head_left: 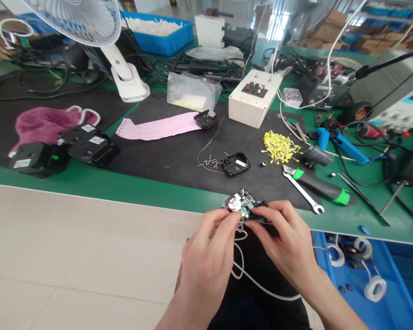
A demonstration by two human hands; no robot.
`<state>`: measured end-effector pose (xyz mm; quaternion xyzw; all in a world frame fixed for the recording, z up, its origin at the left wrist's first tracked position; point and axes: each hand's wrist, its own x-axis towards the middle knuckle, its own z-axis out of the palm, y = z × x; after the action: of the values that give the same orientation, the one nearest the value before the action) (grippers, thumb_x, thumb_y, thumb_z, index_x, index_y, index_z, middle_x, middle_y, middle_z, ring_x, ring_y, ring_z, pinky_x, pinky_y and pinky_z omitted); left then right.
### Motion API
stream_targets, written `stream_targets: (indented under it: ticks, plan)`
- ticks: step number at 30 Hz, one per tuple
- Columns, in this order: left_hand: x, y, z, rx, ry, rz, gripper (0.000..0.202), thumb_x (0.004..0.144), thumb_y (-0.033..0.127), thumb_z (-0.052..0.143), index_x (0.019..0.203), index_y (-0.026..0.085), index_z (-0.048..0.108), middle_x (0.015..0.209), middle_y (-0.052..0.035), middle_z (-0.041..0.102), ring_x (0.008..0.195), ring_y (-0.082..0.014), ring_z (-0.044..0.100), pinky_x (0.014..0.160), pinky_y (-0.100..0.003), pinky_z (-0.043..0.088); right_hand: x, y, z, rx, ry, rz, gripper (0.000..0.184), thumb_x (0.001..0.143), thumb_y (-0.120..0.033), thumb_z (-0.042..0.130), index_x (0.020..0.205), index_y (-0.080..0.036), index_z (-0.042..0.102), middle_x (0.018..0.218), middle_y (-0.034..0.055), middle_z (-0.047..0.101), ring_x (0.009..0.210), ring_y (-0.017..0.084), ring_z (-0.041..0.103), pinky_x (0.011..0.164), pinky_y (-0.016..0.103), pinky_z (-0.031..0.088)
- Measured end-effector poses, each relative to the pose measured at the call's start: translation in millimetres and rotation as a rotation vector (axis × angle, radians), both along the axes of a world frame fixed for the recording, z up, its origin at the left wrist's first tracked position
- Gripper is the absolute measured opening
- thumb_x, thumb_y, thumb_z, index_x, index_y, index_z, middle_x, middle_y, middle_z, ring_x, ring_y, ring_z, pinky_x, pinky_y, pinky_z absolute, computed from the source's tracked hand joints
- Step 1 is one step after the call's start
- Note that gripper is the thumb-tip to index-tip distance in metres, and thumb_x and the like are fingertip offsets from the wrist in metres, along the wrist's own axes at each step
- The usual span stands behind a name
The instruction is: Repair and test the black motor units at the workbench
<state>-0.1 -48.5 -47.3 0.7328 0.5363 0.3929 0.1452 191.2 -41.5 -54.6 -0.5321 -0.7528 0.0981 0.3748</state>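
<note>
My left hand (209, 250) and my right hand (284, 236) both pinch a small black module with a green circuit board and a copper coil (241, 205), held just in front of the bench edge. A white wire (248, 275) hangs from it down over my lap. A matching black housing (236, 163) lies on the dark mat beyond, beside several short cut wire leads (209, 161).
Yellow capacitors (279, 147), a wrench (303, 189), a green-handled screwdriver (325, 189) and a blue tool (346, 146) lie to the right. A cream switch box (254, 98), pink strip (158, 128), fan base (129, 80) and black adapters (89, 144) fill the back and left. A blue bin (365, 275) holds solder spools.
</note>
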Motion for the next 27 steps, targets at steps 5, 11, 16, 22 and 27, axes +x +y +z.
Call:
stream_targets:
  ticks: [5, 11, 16, 22, 27]
  plan:
    - [-0.7, -1.5, -1.1, -0.004, 0.034, -0.026, 0.03, 0.103, 0.009, 0.058, 0.128, 0.023, 0.068, 0.119, -0.0043, 0.068, 0.103, -0.0115, 0.073, 0.088, -0.016, 0.061, -0.3, -0.2, -0.3, -0.004, 0.004, -0.004, 0.025, 0.099, -0.023, 0.078, 0.122, -0.02, 0.067, 0.109, 0.0056, 0.059, 0.092, 0.019, 0.062, 0.08, 0.033, 0.052]
    - [-1.2, -1.9, -13.0, 0.038, -0.019, -0.016, 0.032, 0.1, 0.003, 0.058, 0.124, 0.023, 0.067, 0.118, -0.0054, 0.069, 0.104, -0.0129, 0.073, 0.091, -0.019, 0.06, -0.2, 0.1, -0.1, -0.029, 0.002, -0.001, 0.027, 0.1, -0.022, 0.077, 0.124, -0.021, 0.066, 0.109, 0.0056, 0.059, 0.094, 0.02, 0.063, 0.083, 0.034, 0.051]
    - [0.2, -1.1, -19.9, 0.116, -0.091, -0.011, 0.034, 0.097, -0.002, 0.06, 0.122, 0.021, 0.066, 0.115, -0.0059, 0.068, 0.102, -0.0136, 0.072, 0.095, -0.022, 0.061, -2.2, 0.7, 0.7, -0.014, -0.008, -0.01, 0.025, 0.1, -0.024, 0.076, 0.122, -0.021, 0.065, 0.108, 0.0053, 0.059, 0.091, 0.02, 0.062, 0.08, 0.033, 0.052]
    - [-4.6, -1.5, -7.2, 0.045, -0.075, -0.054, 0.034, 0.099, 0.002, 0.059, 0.127, 0.021, 0.066, 0.119, -0.0072, 0.069, 0.109, -0.016, 0.072, 0.102, -0.026, 0.059, -4.0, -1.3, 0.9, -0.035, -0.012, -0.01, 0.03, 0.098, -0.032, 0.079, 0.122, -0.021, 0.064, 0.109, 0.006, 0.058, 0.09, 0.021, 0.063, 0.075, 0.034, 0.053]
    - [-9.4, -1.6, -5.4, 0.012, -0.023, -0.09, 0.035, 0.101, 0.004, 0.058, 0.13, 0.022, 0.066, 0.122, -0.0067, 0.068, 0.109, -0.014, 0.072, 0.1, -0.022, 0.059, -3.8, -1.7, 1.1, -0.032, -0.003, -0.012, 0.028, 0.1, -0.032, 0.078, 0.122, -0.021, 0.064, 0.109, 0.0064, 0.059, 0.09, 0.021, 0.063, 0.075, 0.034, 0.054]
